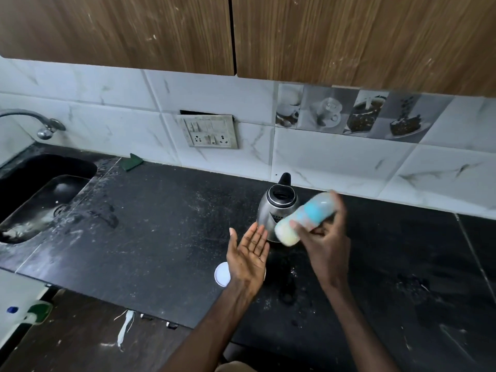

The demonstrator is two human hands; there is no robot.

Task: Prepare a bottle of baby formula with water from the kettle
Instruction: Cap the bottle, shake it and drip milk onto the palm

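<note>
My right hand (326, 237) grips a baby bottle (306, 218) with a blue band, tilted almost flat and blurred, its pale end pointing left. The bottle hangs in front of a steel kettle (271, 208) with a black lid, which stands on the dark counter (161, 224) near the tiled wall. My left hand (251, 251) is held open, palm up, fingers apart, just left of the bottle's pale end and not touching it. Under my left wrist a white round lid (222, 275) lies on the counter, partly hidden.
A black sink (40, 194) with a tap (40, 122) is set in the counter at the left. A wall socket panel (209, 131) sits behind the counter and a green sponge (131, 161) leans at the wall. Wooden cupboards (241, 33) hang overhead.
</note>
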